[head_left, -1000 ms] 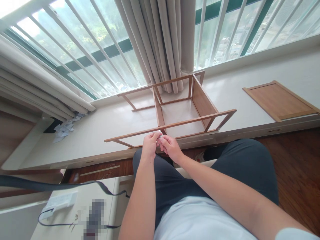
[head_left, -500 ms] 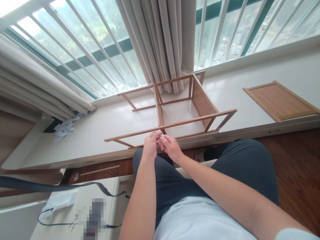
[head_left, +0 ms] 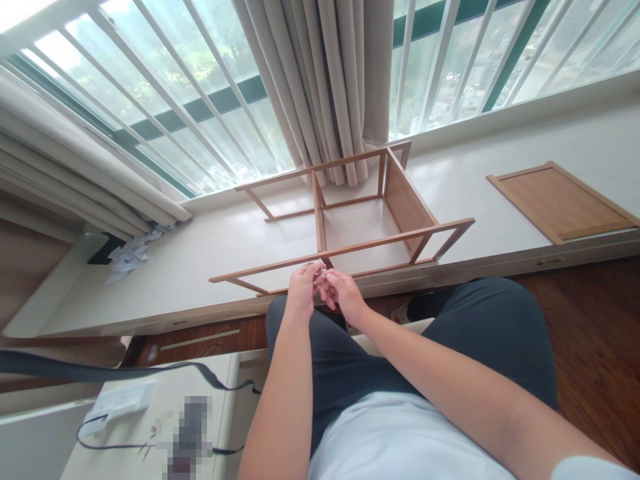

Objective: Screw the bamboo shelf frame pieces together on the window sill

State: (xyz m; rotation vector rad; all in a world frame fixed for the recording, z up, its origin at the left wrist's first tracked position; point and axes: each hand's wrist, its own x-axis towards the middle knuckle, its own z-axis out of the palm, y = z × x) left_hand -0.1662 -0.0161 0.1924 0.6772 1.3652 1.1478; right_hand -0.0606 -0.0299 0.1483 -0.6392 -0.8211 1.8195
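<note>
Head view, looking down over your lap. Your left hand (head_left: 303, 290) and right hand (head_left: 340, 293) meet at the middle of the frame, just above your knees. Together their fingertips pinch a small metal part (head_left: 323, 269), thin and silvery; it is too small to tell exactly what it is. Both grips are closed on it, fingers curled, thumbs pressed in.

Just beyond your hands, on the long pale window ledge (head_left: 200, 260) that serves as your worktop, stands a partly built wooden frame (head_left: 350, 220). Its front rail runs across the centre of the frame, right behind your fingertips, and a solid side panel stands at its right. Whether the part touches the rail cannot be told.

At the right edge of the frame a flat wooden panel (head_left: 560, 200) lies on the ledge, well apart from the wooden frame. At the left, crumpled paper scraps (head_left: 133, 253) lie on the ledge. Beige curtains (head_left: 330, 87) hang at top centre before the barred window. At lower left, a white power strip (head_left: 120, 401) with a dark cable rests on a pale surface.
</note>
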